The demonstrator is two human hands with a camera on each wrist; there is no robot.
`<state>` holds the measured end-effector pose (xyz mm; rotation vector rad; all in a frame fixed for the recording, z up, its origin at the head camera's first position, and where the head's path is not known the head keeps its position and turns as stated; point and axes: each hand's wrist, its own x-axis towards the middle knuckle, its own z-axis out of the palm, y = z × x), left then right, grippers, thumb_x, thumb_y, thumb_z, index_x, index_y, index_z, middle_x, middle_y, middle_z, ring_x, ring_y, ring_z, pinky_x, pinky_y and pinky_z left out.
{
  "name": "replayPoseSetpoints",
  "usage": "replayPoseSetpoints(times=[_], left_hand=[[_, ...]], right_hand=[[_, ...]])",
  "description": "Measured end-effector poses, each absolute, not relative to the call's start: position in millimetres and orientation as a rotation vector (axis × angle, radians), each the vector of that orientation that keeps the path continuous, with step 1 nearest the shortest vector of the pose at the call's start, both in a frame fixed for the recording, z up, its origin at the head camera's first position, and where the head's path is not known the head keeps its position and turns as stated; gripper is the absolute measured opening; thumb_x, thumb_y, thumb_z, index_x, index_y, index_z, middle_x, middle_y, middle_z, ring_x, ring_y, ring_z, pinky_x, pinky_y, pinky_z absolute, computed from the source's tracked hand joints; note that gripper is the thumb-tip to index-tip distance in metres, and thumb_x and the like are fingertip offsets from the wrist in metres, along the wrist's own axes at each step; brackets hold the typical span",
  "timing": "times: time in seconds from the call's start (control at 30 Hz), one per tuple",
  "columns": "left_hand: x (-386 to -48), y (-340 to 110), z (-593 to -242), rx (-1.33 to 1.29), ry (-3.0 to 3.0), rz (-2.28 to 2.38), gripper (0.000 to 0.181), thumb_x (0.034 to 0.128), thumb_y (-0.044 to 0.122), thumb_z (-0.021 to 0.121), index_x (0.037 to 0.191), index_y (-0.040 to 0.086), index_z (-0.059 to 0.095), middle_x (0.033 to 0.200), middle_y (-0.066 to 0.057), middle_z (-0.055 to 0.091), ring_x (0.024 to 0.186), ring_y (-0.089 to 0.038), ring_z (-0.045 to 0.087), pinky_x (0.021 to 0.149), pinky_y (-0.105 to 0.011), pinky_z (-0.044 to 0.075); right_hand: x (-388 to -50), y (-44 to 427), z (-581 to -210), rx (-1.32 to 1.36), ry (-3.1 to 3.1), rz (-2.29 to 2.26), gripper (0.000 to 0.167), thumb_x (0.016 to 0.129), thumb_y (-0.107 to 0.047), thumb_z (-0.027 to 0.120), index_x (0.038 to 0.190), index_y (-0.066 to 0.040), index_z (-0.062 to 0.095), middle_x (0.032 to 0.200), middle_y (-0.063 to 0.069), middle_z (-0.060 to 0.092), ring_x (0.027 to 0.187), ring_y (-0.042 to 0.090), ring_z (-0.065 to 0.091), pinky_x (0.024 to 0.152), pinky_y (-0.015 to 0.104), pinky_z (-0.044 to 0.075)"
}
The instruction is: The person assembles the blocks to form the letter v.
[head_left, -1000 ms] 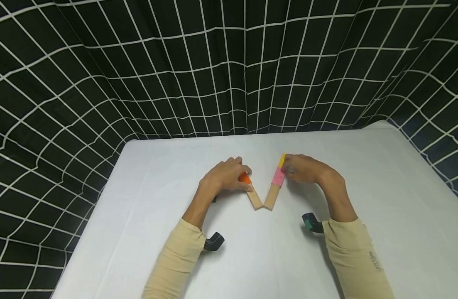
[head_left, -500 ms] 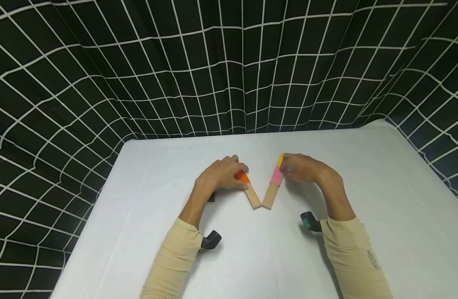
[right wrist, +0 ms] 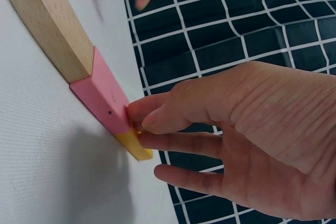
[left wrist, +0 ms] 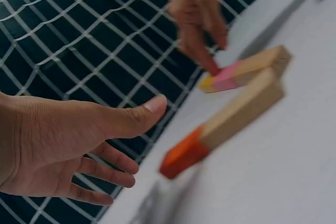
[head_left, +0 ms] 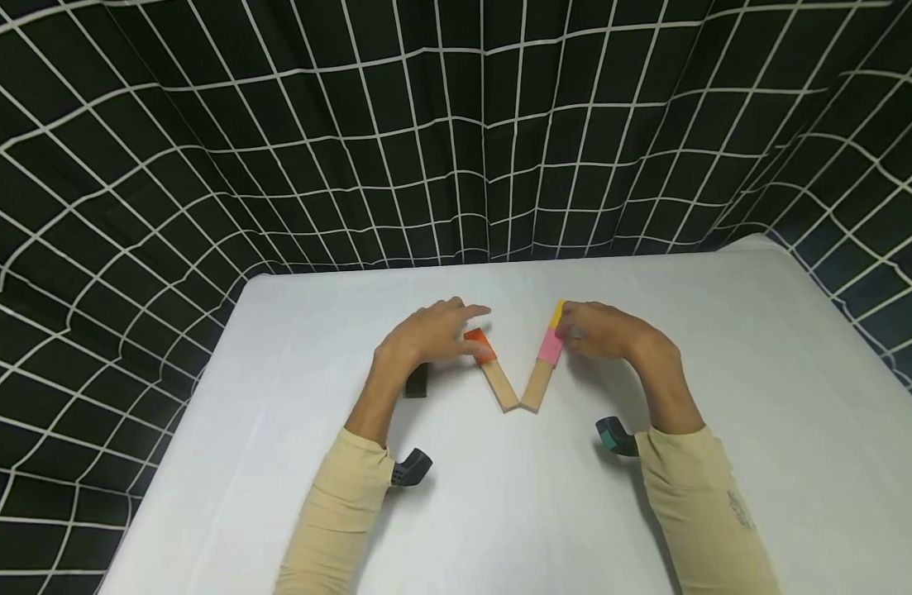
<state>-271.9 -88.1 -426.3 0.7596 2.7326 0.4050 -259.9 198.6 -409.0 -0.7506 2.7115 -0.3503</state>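
Two pale wooden blocks lie on the white table in a V, their near ends meeting. An orange block (head_left: 481, 344) continues the left wooden block (head_left: 501, 385). At the right wooden block's (head_left: 537, 386) far end come a pink block (head_left: 551, 347) and then a yellow one (head_left: 557, 313). My left hand (left wrist: 68, 140) is spread beside the orange end, with a gap between thumb and block in the left wrist view. My right hand (right wrist: 241, 140) touches the side of the pink block near the yellow with its thumb and index fingertips; the other fingers extend loosely.
A small dark block (head_left: 416, 381) lies under my left wrist, partly hidden. Black devices (head_left: 413, 468) jut inward from both sleeves, low over the white table (head_left: 485, 512). A dark curtain (head_left: 396, 149) with a white grid encloses the back and sides.
My left hand has let go of the orange block and drawn off to the left, its fingers spreading. More of the dark block shows. The right hand stays at the pink block.
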Motion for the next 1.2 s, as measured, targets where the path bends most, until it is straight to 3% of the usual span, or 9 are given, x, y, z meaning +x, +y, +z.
replayPoseSetpoints(times=[0.23, 0.4, 0.67, 0.97, 1.2], left_hand=[[-263.3, -127.3, -416.6, 0.695, 2.711, 0.322, 0.063, 0.0945, 0.045, 0.076, 0.151, 0.024, 0.057, 0.146, -0.008, 0.06, 0.13, -0.026, 0.059, 0.117, -0.051, 0.047], [-250.8, -144.4, -415.5, 0.741, 2.631, 0.255, 0.065, 0.0896, 0.038, 0.083, 0.149, 0.025, 0.059, 0.15, -0.005, 0.059, 0.134, -0.023, 0.057, 0.118, -0.05, 0.046], [-235.7, -151.6, -416.3, 0.797, 2.598, 0.186, 0.057, 0.0846, 0.028, 0.088, 0.137, 0.023, 0.068, 0.131, -0.001, 0.065, 0.113, -0.018, 0.061, 0.104, -0.04, 0.054], [-236.5, -148.0, -414.6, 0.794, 2.624, 0.166, 0.045, 0.0887, 0.022, 0.084, 0.132, 0.024, 0.07, 0.13, -0.002, 0.065, 0.114, -0.021, 0.062, 0.102, -0.041, 0.054], [-250.9, -137.1, -410.9, 0.814, 2.714, 0.257, 0.045, 0.0927, 0.019, 0.078, 0.136, 0.016, 0.068, 0.134, -0.007, 0.068, 0.113, -0.022, 0.063, 0.102, -0.041, 0.055]], right_hand=[[-262.7, 195.4, -410.3, -0.73, 2.699, -0.336, 0.026, 0.096, -0.002, 0.063, 0.117, -0.001, 0.077, 0.127, 0.019, 0.069, 0.125, 0.04, 0.063, 0.107, 0.056, 0.054], [-263.1, 198.5, -411.6, -0.733, 2.702, -0.326, 0.025, 0.095, -0.002, 0.062, 0.115, -0.001, 0.077, 0.128, 0.019, 0.069, 0.126, 0.042, 0.063, 0.107, 0.057, 0.053], [-261.2, 200.1, -408.0, -0.744, 2.701, -0.347, 0.026, 0.094, -0.001, 0.062, 0.115, 0.0, 0.078, 0.127, 0.019, 0.068, 0.125, 0.042, 0.062, 0.107, 0.057, 0.054], [-261.5, 201.9, -407.7, -0.724, 2.703, -0.383, 0.026, 0.094, -0.001, 0.062, 0.115, -0.001, 0.077, 0.127, 0.019, 0.068, 0.125, 0.042, 0.062, 0.107, 0.058, 0.053], [-260.9, 201.7, -409.2, -0.716, 2.69, -0.387, 0.026, 0.095, -0.002, 0.062, 0.117, -0.001, 0.077, 0.129, 0.02, 0.067, 0.127, 0.042, 0.061, 0.109, 0.058, 0.052]])
